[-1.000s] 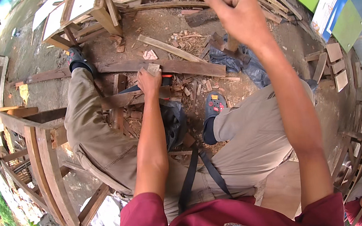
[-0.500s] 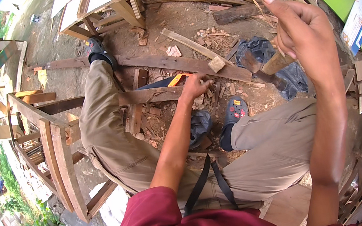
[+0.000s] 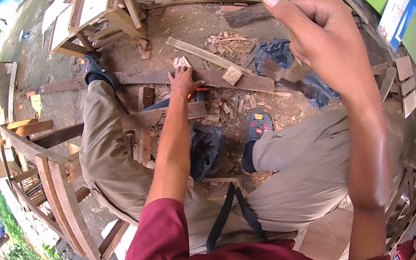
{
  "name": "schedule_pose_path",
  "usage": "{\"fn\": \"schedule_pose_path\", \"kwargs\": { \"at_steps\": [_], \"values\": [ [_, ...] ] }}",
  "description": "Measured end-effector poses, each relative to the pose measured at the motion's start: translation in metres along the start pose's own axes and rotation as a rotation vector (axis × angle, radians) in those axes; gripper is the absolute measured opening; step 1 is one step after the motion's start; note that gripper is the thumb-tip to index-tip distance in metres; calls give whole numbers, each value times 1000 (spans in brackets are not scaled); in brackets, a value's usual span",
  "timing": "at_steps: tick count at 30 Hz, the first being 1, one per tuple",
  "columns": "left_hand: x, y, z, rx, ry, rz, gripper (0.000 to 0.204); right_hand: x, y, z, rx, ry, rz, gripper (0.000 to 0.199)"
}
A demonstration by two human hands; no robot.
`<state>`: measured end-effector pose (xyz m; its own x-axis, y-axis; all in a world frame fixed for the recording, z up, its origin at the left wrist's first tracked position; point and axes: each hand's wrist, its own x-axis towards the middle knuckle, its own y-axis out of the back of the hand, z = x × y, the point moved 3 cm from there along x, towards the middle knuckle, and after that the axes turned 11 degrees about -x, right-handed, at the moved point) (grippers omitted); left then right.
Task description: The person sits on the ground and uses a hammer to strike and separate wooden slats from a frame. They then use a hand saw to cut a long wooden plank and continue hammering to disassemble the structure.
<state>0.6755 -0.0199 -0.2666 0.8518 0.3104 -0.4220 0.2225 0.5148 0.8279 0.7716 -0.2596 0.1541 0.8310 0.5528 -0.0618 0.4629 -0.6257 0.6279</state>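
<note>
My left hand (image 3: 183, 82) reaches out over a long dark plank (image 3: 146, 79), fingers spread and nothing in them; whether the fingertips rest on the wood I cannot tell. A saw with an orange handle (image 3: 193, 95) and dark blade lies just below this hand, partly covered by it and my forearm. Raised at the right, my right hand (image 3: 326, 39) is closed round the wooden handle of a hammer (image 3: 296, 71). Its head, brown and slightly blurred, points down toward the ground. My right thumb sticks up along the top of the fist.
A short board (image 3: 179, 114) crosses beside my left knee. Black plastic bags (image 3: 206, 149) lie between my feet and beyond the hammer. Wooden frames (image 3: 71, 204) stand at left, a stool-like frame (image 3: 122, 22) at far left. Wood scraps (image 3: 227, 41) litter the ground.
My left hand has moved forward and left from beside the saw handle to over the dark plank, its fingers spreading. The right hand still holds the hammer up. The whole view has shifted slightly.
</note>
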Motion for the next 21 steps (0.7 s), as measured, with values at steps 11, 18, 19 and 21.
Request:
{"fn": "schedule_pose_path", "kwargs": {
  "at_steps": [11, 18, 19, 21],
  "values": [
    [1, 10, 16, 221, -161, -5, 93, -1, 22, 2, 88, -66, 128, 45],
    [34, 3, 2, 75, -140, -285, 88, 9, 9, 13, -33, -87, 94, 50],
    [30, 4, 8, 129, -162, -269, 88, 10, 9, 12, -54, -97, 92, 51],
    [23, 3, 8, 198, -184, -212, 87, 9, 11, 6, -79, -103, 86, 53]
  ]
}}
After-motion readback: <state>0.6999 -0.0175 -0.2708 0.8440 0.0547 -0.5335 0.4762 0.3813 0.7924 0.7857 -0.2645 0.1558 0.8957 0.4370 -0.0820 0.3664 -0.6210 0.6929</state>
